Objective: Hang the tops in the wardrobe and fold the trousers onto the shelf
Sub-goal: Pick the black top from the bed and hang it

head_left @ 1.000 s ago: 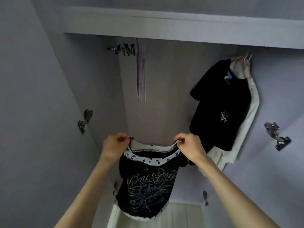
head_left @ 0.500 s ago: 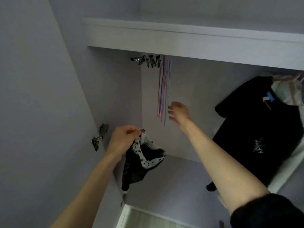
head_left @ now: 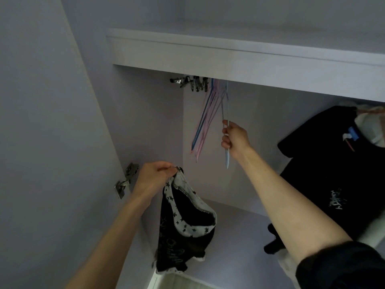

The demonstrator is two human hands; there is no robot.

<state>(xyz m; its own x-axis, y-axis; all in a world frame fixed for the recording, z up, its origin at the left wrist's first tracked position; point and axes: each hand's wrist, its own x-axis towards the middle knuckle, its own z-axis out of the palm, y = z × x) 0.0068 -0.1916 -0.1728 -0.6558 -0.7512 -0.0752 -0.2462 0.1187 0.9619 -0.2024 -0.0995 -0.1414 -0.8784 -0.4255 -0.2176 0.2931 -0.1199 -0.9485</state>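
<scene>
Step in hand: hanging a top, at the stage of fetching a hanger. No trousers or folding are in view.

Left hand: fingers closed in a pinch on the neckline of the black top, which has a white star-printed collar band. The top hangs free from that single point, in front of the lower left part of the wardrobe interior, touching nothing else visible. Its long axis runs roughly vertical, neck opening uppermost and gaping toward the right, hem pointing down toward the floor.

Right hand: fingers curled round the lower part of a pale blue hanger. The hanger hangs edge-on, long axis near vertical, one tip protruding below the hand. Its hook is up at the rail, beside a bunch of pink and blue hangers that splay down to the left. Whether the hook is on the rail or lifted clear cannot be told.

To the right, a black garment already hangs, with a white one partly hidden behind it.

Judgement on the next move: the hook must be lifted off the rail without dragging its neighbours, then the hanger brought down and fed into the gaping neck. With the top held at one point only, the collar may sag shut; a second grip is likely needed.
</scene>
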